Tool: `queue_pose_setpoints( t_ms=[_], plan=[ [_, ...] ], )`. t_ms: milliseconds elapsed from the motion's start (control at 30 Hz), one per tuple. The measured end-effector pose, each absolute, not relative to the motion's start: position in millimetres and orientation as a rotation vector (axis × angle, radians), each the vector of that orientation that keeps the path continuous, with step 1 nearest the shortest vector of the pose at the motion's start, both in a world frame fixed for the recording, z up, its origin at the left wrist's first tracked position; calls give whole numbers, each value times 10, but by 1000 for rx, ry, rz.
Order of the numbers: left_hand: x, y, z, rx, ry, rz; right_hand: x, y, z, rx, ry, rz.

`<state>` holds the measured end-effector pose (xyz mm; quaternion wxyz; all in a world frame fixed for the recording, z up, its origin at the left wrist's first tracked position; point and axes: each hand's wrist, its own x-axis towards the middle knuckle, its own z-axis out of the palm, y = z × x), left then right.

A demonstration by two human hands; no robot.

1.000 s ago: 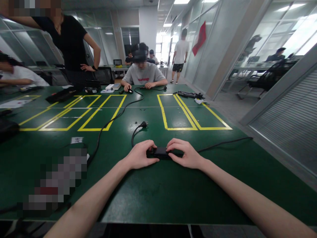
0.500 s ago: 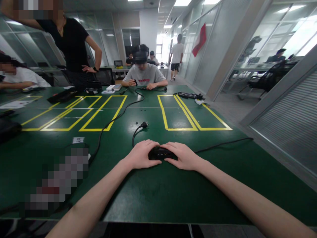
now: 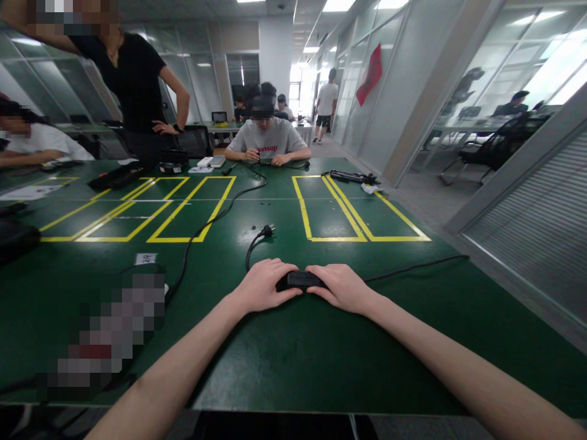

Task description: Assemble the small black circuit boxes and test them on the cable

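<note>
A black block-like device (image 3: 302, 279), perhaps a power adapter, lies on the green table between my two hands. My left hand (image 3: 267, 286) grips its left end, thumb in front and fingers behind. On its right end my right hand (image 3: 339, 287) holds it in the same way. A dark cable (image 3: 417, 264) runs off to the right from beside my right hand. Behind my left hand a black plug (image 3: 266, 231) with metal prongs rests on the table, and its cord leads down behind that hand.
Yellow tape rectangles mark the green table (image 3: 257, 366). A blurred-out long object (image 3: 123, 330) lies at the left, beside a long black cable (image 3: 184, 256) and a small label (image 3: 145, 259). A folded black tripod (image 3: 351, 177) is at the back right. A person (image 3: 268, 137) sits opposite.
The black device has turned between my hands, so a ribbed face now shows. My hands have shifted slightly. The person opposite has moved a hand in toward the table's middle.
</note>
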<state>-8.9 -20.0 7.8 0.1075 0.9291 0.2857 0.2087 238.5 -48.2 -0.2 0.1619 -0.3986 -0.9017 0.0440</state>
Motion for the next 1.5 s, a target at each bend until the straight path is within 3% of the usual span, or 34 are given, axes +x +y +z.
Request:
queue_pose_setpoints(
  t_ms=[1067, 1167, 1333, 1500],
  plan=[
    [-75, -231, 94, 2771, 781, 658, 2423, -486, -6, -941, -2490, 135],
    [-85, -216, 80, 2851, 762, 696, 2420, -501, 26, -971, -2406, 352],
    [-74, -222, 86, 2981, 676, 693, 2427, -539, 119, -1028, -2048, 1261],
    [-48, -239, 91, 2920, 738, 717, 2438, -498, 145, -953, -1875, 1526]
  ],
)
